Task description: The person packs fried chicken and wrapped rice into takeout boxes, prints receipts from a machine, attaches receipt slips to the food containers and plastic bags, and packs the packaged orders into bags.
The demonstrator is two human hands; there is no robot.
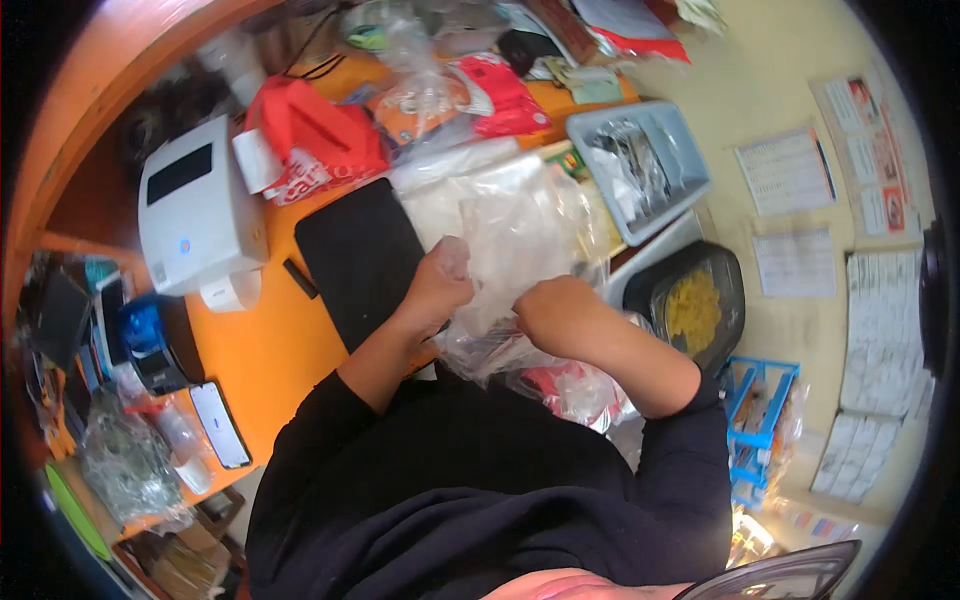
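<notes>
A clear plastic bag is stretched out before me over a stack of more clear plastic bags. With its fingers curled, my left hand grips the bag's left side near a black flat pad. On the other side my right hand is closed around the near right part of the plastic, its fingertips hidden from view. Crumpled clear plastic hangs below both hands, close to my dark top. Whether anything lies inside the bag I cannot tell.
A white label printer and a phone rest on the orange table at left. Red bags lie behind. To the right are a grey-blue plastic bin, a black container with yellow contents and a blue rack.
</notes>
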